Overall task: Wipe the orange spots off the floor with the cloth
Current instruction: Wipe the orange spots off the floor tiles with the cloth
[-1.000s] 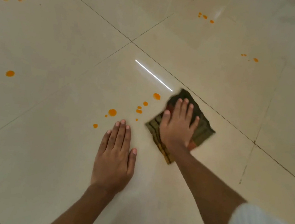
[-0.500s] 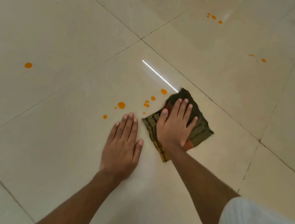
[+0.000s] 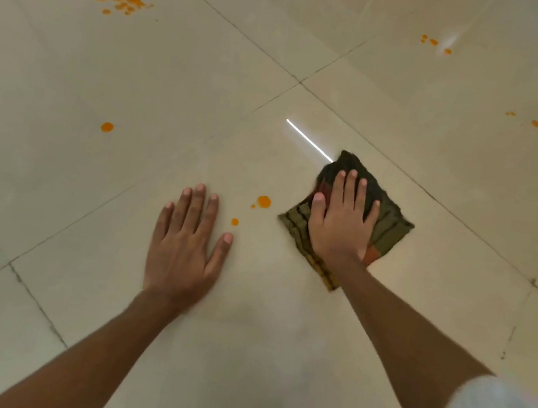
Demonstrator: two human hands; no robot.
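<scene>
The right hand (image 3: 340, 224) presses flat, fingers (image 3: 339, 186) spread, on the folded dark cloth (image 3: 385, 227) lying on the floor (image 3: 139, 82). The left hand (image 3: 185, 247) rests palm-down, fingers released, on the tile, with orange spots (image 3: 263, 201) between it and the cloth.

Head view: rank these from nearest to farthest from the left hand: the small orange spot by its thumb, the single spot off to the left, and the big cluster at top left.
From the left hand, flat on the floor:
1. Small orange spot, just beyond the thumb tip, to the right.
2. Single spot, ahead and left, on the neighbouring tile.
3. Big cluster, far ahead at upper left.
</scene>
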